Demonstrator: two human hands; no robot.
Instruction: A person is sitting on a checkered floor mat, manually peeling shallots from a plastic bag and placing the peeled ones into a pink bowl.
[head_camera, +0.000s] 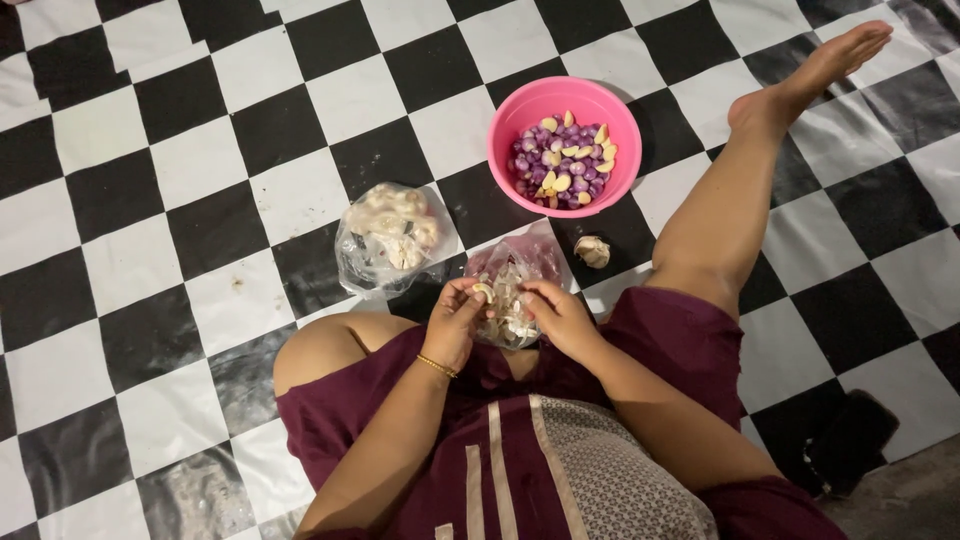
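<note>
Maroon cloth covers the lap; above it the left hand (452, 322) pinches a garlic clove (484, 291), the right hand (560, 315) curled beside it over a bag of peels (512, 290) — on a black-and-white checkered floor mat (130, 200) with a pink bowl (520, 110).

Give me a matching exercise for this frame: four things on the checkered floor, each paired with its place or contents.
Things:
1 pink bowl
2 clear bag
3 loose garlic piece
4 bag of peels

Descriptions:
A between both hands
B left of the hands, holds unpeeled garlic
C alone on the floor below the bowl
D holds peeled purple shallots and garlic cloves

Pairs: 1-D, 2-B, 3-C, 4-A
</note>
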